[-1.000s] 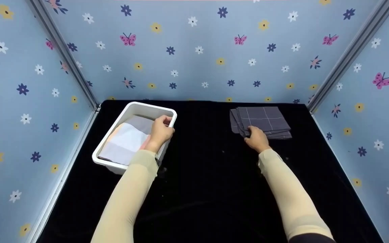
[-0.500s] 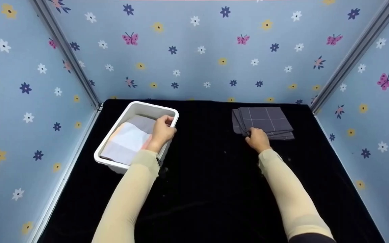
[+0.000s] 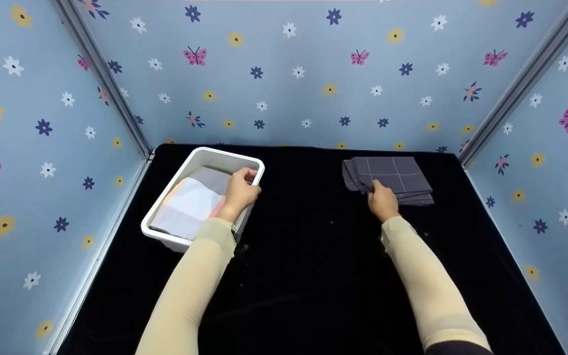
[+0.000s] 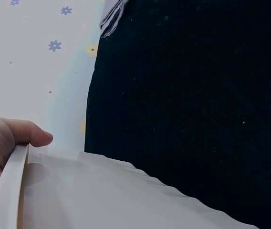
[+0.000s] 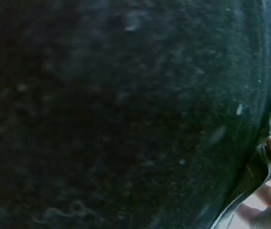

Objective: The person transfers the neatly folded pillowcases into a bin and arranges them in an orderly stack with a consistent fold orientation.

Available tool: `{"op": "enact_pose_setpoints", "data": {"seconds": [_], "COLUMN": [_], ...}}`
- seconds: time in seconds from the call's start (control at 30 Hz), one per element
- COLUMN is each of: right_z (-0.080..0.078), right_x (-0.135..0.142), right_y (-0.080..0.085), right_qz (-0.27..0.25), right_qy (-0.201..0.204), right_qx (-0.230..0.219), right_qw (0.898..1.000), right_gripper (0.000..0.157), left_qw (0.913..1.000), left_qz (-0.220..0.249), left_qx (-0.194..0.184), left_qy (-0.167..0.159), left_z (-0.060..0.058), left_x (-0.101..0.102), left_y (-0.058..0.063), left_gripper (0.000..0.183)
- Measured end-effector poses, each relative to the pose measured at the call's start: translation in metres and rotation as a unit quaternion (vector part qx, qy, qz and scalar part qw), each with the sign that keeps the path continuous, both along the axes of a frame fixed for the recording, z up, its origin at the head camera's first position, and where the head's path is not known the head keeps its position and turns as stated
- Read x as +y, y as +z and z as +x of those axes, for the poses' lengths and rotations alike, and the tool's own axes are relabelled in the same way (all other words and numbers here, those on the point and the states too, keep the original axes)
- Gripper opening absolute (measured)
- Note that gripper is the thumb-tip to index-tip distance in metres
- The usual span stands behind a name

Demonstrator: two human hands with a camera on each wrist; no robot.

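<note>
My left hand (image 3: 240, 191) grips the right rim of a white plastic basket (image 3: 147, 222) at the back left. In the left wrist view, the thumb (image 4: 41, 138) hooks over that rim. Inside the basket lies a folded cloth (image 3: 193, 199) in pale grey, white and orange; my left hand and wrist cover part of it. At the back right, my right hand (image 3: 383, 201) pinches the near left edge of a dark grey checked cloth (image 3: 395, 172), folded in layers. The right wrist view catches fingers (image 5: 269, 202) around the cloth's edge at its right margin.
Black fabric (image 3: 303, 236) covers the table between and in front of the hands. Flower-patterned walls (image 3: 294, 49) rise close behind the basket and the dark cloth, and on both sides. Metal corner posts (image 3: 511, 88) stand at the back corners.
My right hand has turned and closed on the dark cloth's near left edge, which now bunches slightly. My left hand stays on the basket rim. The head view has shifted a little.
</note>
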State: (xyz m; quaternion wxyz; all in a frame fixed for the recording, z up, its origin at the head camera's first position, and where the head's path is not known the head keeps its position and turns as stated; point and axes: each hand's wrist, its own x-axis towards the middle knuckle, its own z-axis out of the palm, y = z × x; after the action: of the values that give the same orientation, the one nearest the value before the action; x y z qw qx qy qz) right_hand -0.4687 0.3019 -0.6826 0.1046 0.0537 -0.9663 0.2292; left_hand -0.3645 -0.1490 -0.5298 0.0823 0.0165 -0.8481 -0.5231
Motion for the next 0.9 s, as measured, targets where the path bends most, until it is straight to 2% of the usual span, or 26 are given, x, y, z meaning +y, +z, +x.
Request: {"op": "enact_pose_setpoints", "data": {"seconds": [0.13, 0.23, 0.47, 0.57, 0.63, 0.7, 0.83, 0.9], "right_z": [-0.003, 0.004, 0.040, 0.043, 0.040, 0.033, 0.032, 0.024], "right_x": [0.001, -0.007, -0.035, -0.038, -0.035, -0.024, -0.017, -0.013], "right_y": [-0.001, 0.012, 0.061, 0.063, 0.058, 0.047, 0.051, 0.044], "right_qz": [-0.005, 0.002, 0.018, 0.027, 0.026, 0.007, -0.054, -0.079], "right_qy": [-0.008, -0.011, -0.019, -0.027, -0.035, -0.036, -0.032, -0.030], "right_qx": [0.005, -0.005, -0.060, -0.074, -0.063, -0.043, -0.036, -0.018], "right_qw": [1.000, 1.000, 0.998, 0.997, 0.997, 0.998, 0.997, 0.996], "right_gripper": [0.014, 0.015, 0.032, 0.033, 0.030, 0.026, 0.026, 0.026], "left_qw": [1.0000, 1.0000, 1.0000, 0.9999, 0.9999, 0.9999, 0.9999, 0.9999], "left_qz": [-0.002, 0.001, 0.006, 0.008, 0.009, 0.012, 0.015, 0.014], "left_qx": [0.000, 0.000, 0.003, 0.001, 0.000, -0.002, 0.002, 0.004], "left_qy": [0.004, 0.004, 0.007, 0.007, 0.005, 0.001, 0.000, 0.002], "left_z": [0.000, 0.000, 0.000, 0.001, 0.001, 0.000, -0.001, -0.001], "left_x": [-0.001, -0.002, -0.003, -0.002, -0.001, 0.000, 0.000, -0.001], "left_y": [-0.001, -0.001, -0.001, -0.001, -0.002, -0.002, -0.001, -0.001], "left_gripper": [0.047, 0.047, 0.046, 0.045, 0.045, 0.044, 0.044, 0.044]}}
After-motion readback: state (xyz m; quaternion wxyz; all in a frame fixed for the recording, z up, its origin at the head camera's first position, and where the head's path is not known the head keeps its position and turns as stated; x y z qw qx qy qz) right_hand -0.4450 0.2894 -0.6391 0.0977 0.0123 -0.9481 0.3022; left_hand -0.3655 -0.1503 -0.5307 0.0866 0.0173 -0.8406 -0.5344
